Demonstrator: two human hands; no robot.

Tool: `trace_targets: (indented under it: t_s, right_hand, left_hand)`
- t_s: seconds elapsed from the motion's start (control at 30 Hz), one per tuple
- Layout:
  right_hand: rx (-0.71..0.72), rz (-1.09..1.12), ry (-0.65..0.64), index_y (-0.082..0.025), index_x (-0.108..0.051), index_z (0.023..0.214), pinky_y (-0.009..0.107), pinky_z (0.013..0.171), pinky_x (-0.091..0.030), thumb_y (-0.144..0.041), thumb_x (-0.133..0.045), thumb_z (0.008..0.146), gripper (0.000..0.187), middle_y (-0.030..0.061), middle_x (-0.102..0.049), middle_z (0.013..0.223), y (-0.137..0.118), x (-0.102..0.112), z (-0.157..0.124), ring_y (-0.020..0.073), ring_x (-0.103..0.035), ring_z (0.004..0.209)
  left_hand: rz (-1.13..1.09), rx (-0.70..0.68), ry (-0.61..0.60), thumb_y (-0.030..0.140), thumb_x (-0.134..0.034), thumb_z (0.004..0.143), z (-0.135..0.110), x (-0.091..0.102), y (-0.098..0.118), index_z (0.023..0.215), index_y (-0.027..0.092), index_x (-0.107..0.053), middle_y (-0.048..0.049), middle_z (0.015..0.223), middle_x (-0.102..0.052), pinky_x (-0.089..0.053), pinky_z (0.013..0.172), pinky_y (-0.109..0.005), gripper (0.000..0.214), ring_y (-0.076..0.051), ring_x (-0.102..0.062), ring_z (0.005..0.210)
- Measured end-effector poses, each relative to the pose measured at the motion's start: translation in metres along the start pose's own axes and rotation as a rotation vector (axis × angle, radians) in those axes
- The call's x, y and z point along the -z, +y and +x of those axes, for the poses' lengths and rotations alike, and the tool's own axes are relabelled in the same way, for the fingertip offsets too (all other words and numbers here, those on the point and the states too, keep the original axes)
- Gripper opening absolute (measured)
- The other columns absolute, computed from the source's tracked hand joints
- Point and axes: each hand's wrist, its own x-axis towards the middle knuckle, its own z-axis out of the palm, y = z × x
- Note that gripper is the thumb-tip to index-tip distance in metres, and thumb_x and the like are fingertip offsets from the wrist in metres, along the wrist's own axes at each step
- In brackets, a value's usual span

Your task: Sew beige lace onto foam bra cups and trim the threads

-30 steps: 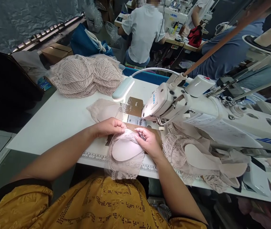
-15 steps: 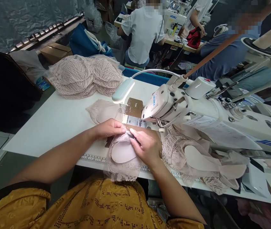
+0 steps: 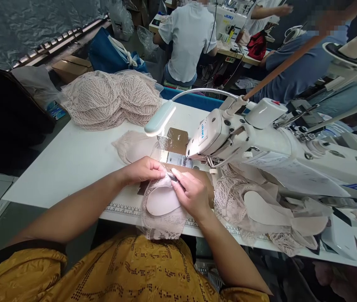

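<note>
My left hand (image 3: 147, 169) is closed, its thumb and fingertips pinching the upper edge of a beige lace bra cup (image 3: 163, 202). The smooth pale padding of the cup faces up, and its lace border hangs over the table's front edge. My right hand (image 3: 194, 193) grips a small dark slim tool (image 3: 174, 178), its tip at the pinched lace close to my left fingertips. The fingers hide most of the tool, so I cannot make out its exact kind. Behind my left hand, another lace bra cup (image 3: 134, 146) lies on the table beside the sewing machine's metal plate (image 3: 175, 159).
A white sewing machine (image 3: 210, 133) stands right of my hands, with a lamp (image 3: 160, 118) over the table (image 3: 55, 167). A stack of lace cups (image 3: 109, 100) sits at the back left. More lace pieces (image 3: 266, 207) lie at right. A co-worker (image 3: 187, 40) sits beyond.
My hands hold almost the same pose at the cup's edge. The view has shifted slightly. In the background, a co-worker's arm at the upper right has risen and stretched out.
</note>
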Motion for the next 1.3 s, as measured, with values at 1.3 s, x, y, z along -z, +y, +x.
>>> trace_targets:
  t_s: [1.3]
  right_hand:
    - [-0.201, 0.243, -0.105, -0.021, -0.064, 0.124, 0.035, 0.086, -0.053, -0.032, -0.064, 0.086, 0.039, 0.0065, -0.07, 0.104, 0.012, 0.003, 0.002, 0.0213, -0.065, 0.095]
  left_hand:
    - [0.088, -0.047, 0.016, 0.036, -0.065, 0.082, 0.002, 0.0, -0.008, 0.079, 0.011, -0.068, 0.0016, 0.061, -0.051, -0.031, 0.051, -0.02, 0.026, -0.008, -0.041, 0.056]
